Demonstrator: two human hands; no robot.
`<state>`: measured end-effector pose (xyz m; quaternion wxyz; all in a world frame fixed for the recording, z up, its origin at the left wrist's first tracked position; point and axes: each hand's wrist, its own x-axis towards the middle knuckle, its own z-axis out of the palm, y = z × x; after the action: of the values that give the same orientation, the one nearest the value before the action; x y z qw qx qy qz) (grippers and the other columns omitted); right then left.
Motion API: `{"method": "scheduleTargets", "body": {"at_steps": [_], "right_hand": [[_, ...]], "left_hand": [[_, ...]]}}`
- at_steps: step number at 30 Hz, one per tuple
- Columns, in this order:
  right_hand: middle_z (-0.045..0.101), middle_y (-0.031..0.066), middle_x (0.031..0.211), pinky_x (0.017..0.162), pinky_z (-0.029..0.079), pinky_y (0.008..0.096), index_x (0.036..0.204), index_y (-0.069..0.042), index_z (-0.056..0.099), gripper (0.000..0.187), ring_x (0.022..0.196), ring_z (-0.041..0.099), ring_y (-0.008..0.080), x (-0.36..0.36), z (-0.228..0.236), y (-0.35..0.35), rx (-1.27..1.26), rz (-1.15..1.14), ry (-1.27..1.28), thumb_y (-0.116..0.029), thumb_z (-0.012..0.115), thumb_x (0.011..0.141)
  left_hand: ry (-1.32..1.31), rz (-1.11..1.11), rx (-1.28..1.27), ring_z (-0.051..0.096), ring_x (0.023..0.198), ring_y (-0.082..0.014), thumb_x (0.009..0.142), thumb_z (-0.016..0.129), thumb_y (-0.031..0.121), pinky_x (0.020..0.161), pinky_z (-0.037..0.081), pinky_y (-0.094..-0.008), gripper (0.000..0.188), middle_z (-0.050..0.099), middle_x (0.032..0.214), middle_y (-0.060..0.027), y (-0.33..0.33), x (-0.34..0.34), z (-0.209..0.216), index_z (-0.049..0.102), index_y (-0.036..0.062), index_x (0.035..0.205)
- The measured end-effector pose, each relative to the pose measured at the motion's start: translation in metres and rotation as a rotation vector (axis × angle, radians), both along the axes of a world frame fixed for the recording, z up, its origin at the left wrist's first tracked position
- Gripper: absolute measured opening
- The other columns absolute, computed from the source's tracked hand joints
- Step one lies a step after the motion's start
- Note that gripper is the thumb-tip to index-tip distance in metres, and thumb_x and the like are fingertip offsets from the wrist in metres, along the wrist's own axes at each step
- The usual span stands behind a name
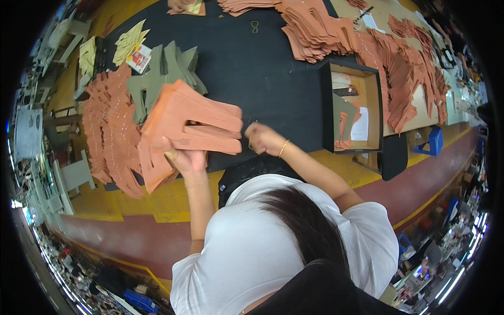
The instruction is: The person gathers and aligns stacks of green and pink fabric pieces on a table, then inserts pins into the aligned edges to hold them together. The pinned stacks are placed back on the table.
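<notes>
My left hand grips a thick stack of orange cut pieces with long slots, the thumb lying on top and the fingers hidden beneath. The stack is raised over the left part of the dark table. Just off the stack's right ends is my right hand, its fingers curled in. A thin yellowish line shows by those fingers; what it is, I cannot make out. Behind the held stack lie green cut pieces. Rows of orange pieces are spread out to its left.
A black open box with papers and cut pieces stands at the right of the dark table. More orange piles run along the back right. A small loop lies near the far side, and another person's hand shows there.
</notes>
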<state>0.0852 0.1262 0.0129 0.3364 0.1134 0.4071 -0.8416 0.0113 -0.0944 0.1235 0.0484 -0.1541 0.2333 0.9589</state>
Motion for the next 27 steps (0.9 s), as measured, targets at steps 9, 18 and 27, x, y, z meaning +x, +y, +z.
{"method": "scheduleTargets", "body": {"at_steps": [9,18,27], "right_hand": [[0.063,0.0156,0.092,0.094,0.045,0.0447,0.088,-0.003,0.065,0.017,0.095,0.06,0.0318,-0.03,-0.021,0.098,1.916,0.169,0.586,-0.01,0.068,0.074],[0.053,0.0241,0.13,0.099,0.046,0.0414,0.144,0.002,0.03,0.1,0.117,0.056,0.0338,-0.053,-0.02,0.047,0.654,-0.038,0.088,-0.039,0.084,0.071],[0.058,0.0223,0.122,0.097,0.048,0.0372,0.15,-0.008,0.012,0.101,0.114,0.058,0.0252,-0.039,-0.041,0.029,0.605,-0.304,0.093,-0.026,0.081,0.079]], "left_hand": [[-0.031,-0.166,-0.815,0.061,0.102,-0.0183,0.082,0.076,0.011,0.089,0.052,-0.0334,0.057,0.06,0.119,-0.0095,0.02,-0.015,-0.022,0.049,-0.0031,0.129],[-0.031,-0.423,-0.704,0.059,0.106,-0.0181,0.085,0.074,0.016,0.09,0.049,-0.0314,0.051,0.059,0.117,-0.0096,0.091,-0.018,-0.122,0.05,-0.0003,0.127],[0.074,-1.02,-0.706,0.046,0.129,-0.0279,0.074,0.083,0.023,0.109,0.037,-0.0414,0.103,0.044,0.138,-0.0154,0.078,-0.039,-0.127,0.016,0.0052,0.15]]}}
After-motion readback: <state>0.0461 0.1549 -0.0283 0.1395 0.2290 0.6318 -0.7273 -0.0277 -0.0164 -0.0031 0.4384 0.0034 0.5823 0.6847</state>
